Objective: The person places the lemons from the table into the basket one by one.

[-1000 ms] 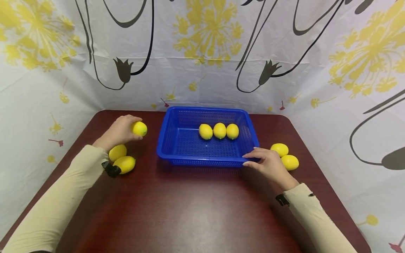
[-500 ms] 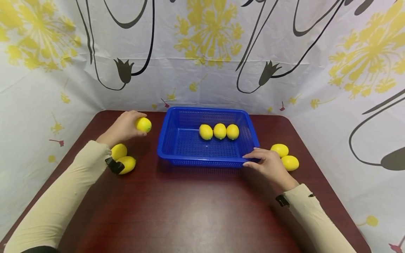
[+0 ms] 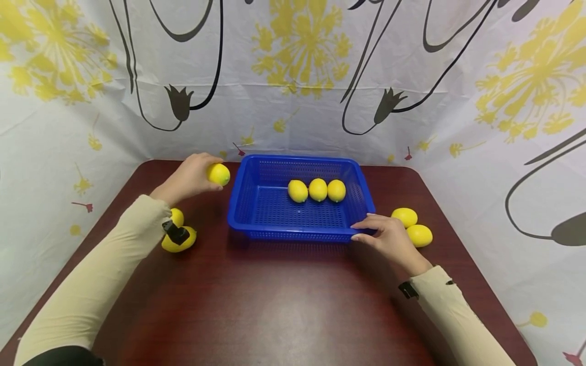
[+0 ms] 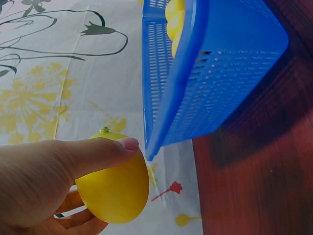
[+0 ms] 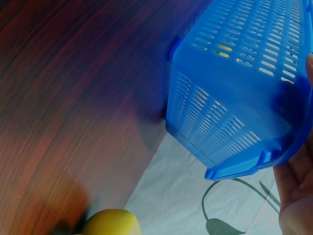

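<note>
My left hand (image 3: 194,174) grips a yellow lemon (image 3: 218,174), raised just left of the blue plastic basket (image 3: 297,231). In the left wrist view the thumb lies across the lemon (image 4: 115,188), whose green stem end points up, and the basket wall (image 4: 230,93) is close by. Three lemons (image 3: 318,189) stand in a row inside the basket, toward its back right. My right hand (image 3: 389,239) pinches the basket's front right corner between thumb and fingers. In the right wrist view only part of this hand (image 5: 298,196) shows, at the rim.
Two lemons (image 3: 179,240) lie on the table at the left, partly hidden behind my left sleeve and wrist strap. Another two lemons (image 3: 418,235) rest right of my right hand. Patterned white cloth (image 3: 293,122) hangs around the dark red wooden table (image 3: 284,300).
My left hand has carried its lemon up and to the right, toward the basket's left rim. The right hand, the basket and the lemons inside have stayed in place.
</note>
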{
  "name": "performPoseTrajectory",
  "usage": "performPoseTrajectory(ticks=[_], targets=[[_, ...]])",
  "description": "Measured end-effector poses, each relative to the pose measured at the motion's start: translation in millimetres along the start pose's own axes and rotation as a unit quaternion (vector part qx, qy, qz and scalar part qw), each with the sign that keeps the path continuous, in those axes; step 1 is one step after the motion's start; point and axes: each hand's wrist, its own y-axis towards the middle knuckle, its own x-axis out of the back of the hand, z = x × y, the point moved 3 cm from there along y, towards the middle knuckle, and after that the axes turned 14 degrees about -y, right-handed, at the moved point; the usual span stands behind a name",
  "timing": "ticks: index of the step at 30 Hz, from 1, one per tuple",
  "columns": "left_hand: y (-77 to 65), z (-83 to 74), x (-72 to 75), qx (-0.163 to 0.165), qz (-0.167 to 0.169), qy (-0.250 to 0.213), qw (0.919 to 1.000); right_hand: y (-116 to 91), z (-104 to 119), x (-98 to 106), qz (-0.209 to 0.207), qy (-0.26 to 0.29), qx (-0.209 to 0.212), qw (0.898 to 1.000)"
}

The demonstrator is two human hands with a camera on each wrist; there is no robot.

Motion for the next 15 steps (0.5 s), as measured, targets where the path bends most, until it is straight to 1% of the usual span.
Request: performPoseTrajectory(ticks=[4, 6, 15], targets=[[5.5, -8.1, -0.6, -0.025, -0.01, 0.001, 0.9997, 0, -1, 0, 0.003, -0.001, -0.003, 1.0], [8.7, -11.7, -1.1, -0.031, -0.011, -0.001, 0.9995, 0, -1, 0, 0.004, -0.001, -0.005, 1.0], [23.0, -25.5, -4.8, -0.038, 0.006, 0.0, 0.9993, 0, -2, -1, 0.004, -0.002, -0.003, 1.0]])
